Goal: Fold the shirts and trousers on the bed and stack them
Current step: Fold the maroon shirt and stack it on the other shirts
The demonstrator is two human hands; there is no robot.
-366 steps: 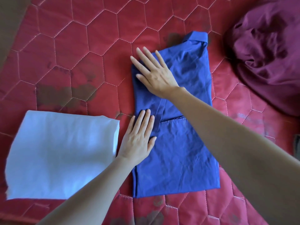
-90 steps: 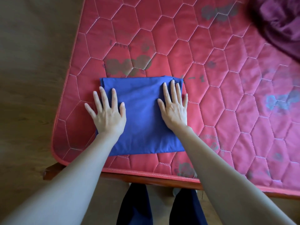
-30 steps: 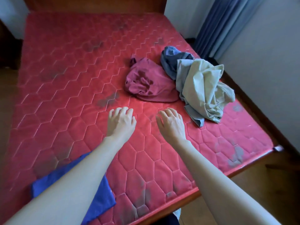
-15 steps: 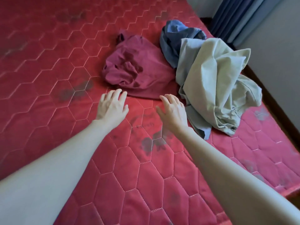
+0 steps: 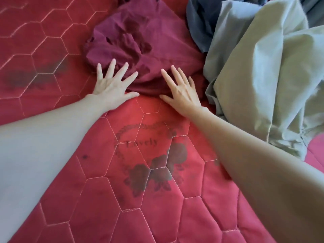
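Observation:
A crumpled maroon garment lies on the red quilted mattress. My left hand is spread flat at its near left edge, fingers straight and reaching onto the cloth. At the near right edge my right hand is also spread, fingers straight over the maroon fabric. Neither hand grips anything. To the right a rumpled pale green garment is heaped, and a grey-blue garment lies behind it.
The mattress has hexagon stitching and a dark flower print reading "Lovely" between my forearms. The heap of pale green cloth rises close beside my right forearm. The folded blue shirt is out of view.
Both hands have moved forward across the mattress to the maroon garment and spread their fingers. The view has closed in on the pile. Before that, the folded blue shirt was left near the bed corner.

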